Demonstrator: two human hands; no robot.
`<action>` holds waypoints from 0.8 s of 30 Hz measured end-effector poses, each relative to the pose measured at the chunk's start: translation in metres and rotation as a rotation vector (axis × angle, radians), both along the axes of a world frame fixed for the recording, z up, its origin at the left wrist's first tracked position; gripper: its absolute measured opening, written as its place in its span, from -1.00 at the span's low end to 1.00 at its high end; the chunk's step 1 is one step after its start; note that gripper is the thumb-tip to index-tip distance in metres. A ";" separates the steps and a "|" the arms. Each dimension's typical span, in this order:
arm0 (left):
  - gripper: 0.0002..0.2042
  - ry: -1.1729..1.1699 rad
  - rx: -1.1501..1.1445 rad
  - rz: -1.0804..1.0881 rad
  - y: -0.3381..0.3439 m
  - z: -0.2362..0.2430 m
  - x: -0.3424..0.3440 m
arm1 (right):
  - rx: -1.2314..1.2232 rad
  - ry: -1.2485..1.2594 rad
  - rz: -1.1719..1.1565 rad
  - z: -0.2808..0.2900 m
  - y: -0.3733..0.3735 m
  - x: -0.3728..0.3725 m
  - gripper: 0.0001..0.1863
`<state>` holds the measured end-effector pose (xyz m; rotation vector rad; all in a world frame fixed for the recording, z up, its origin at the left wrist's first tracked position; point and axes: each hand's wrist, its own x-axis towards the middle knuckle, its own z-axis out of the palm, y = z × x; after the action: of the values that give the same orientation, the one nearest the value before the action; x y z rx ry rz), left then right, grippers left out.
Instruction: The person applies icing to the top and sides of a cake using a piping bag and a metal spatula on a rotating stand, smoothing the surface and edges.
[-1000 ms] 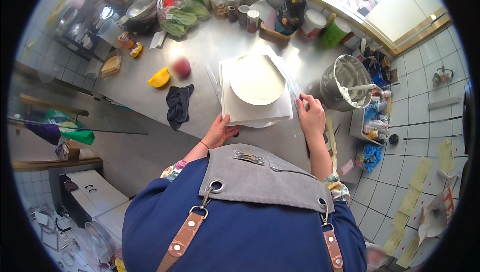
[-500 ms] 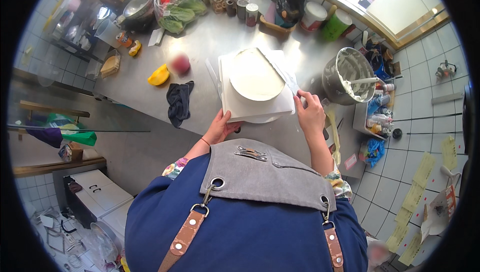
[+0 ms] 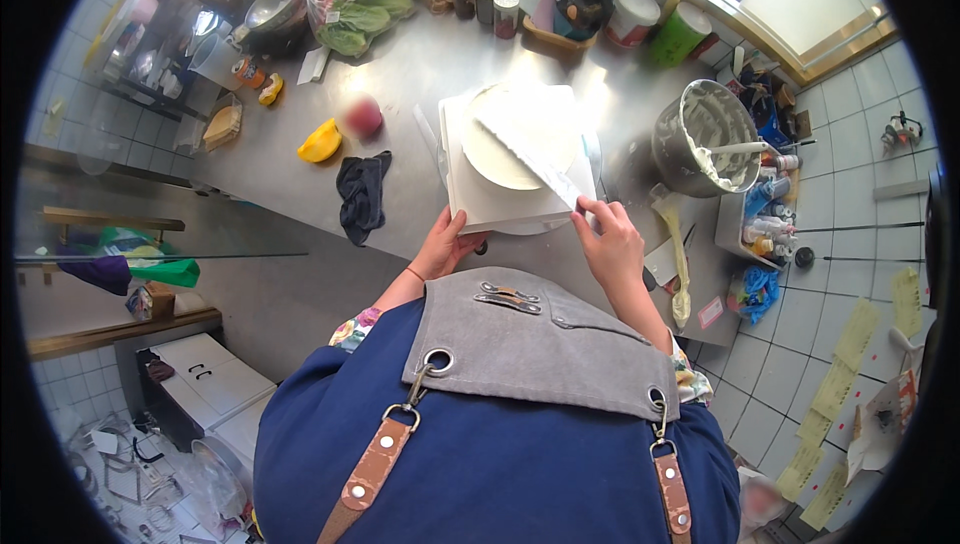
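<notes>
A round cake (image 3: 488, 159) covered in smooth white cream sits on a square white board (image 3: 462, 202). My left hand (image 3: 445, 244) is closed on the board's near left corner, thumb on the upper side and fingers underneath. In my right hand (image 3: 610, 244) is a long, flat icing scraper (image 3: 528, 158), pinched at its near end between thumb and fingers. Its blade slants across the cake's top from upper left to lower right, with white cream along it. Whether the blade touches the surface I cannot tell. Part of the board's support shows beneath it.
A metal mixing bowl (image 3: 672, 144) with cream and a spatula stands right of the cake, a filled piping bag (image 3: 676, 254) nearer me. Leftward lie a dark cloth (image 3: 362, 199), a yellow fruit (image 3: 320, 142) and a red fruit (image 3: 364, 118). Bagged greens (image 3: 365, 24) and jars line the back.
The scraper has swung from the cake's right edge to lie across its top. My right hand has moved slightly left and nearer me. My left hand keeps its grip on the board.
</notes>
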<state>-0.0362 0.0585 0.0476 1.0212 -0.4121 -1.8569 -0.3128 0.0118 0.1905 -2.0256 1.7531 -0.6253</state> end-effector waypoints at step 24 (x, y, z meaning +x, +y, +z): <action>-0.48 -0.011 0.008 0.021 -0.005 -0.024 0.005 | -0.050 0.249 -0.480 -0.058 -0.084 -0.104 -0.44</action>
<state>-0.0311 0.0531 0.0231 1.0381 -0.3994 -1.8366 -0.4173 -0.0720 0.1324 -1.7778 2.4270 -0.5741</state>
